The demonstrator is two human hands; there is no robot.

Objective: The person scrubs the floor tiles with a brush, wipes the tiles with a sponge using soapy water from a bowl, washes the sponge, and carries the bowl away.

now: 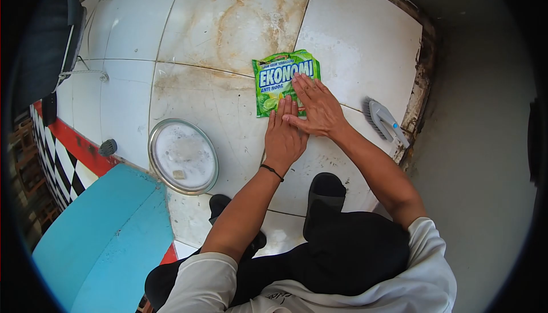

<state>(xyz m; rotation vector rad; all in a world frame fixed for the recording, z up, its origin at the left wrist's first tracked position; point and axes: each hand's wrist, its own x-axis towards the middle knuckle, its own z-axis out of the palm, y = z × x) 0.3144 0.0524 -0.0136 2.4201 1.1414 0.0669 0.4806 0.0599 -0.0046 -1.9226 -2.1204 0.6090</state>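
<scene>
A green detergent cream packet (pixel 273 92) marked "EKONOMI" lies on the white tiled floor. My right hand (pixel 320 106) rests flat over its right side, fingers stretched out and slightly apart. Against the lower part of the packet, my left hand (pixel 287 137) lies with its fingers extended side by side. The two hands touch or overlap near the right thumb. Under my palms the lower right of the packet is hidden.
A round metal basin (pixel 212 154) of foamy water stands at left, with a small block (pixel 179 174) in it. A grey brush (pixel 385 120) lies at right near the wall (pixel 468 142). A dark scrubber (pixel 107 148) sits near a blue ledge (pixel 108 221). Brown stains (pixel 245 25) mark the tiles ahead.
</scene>
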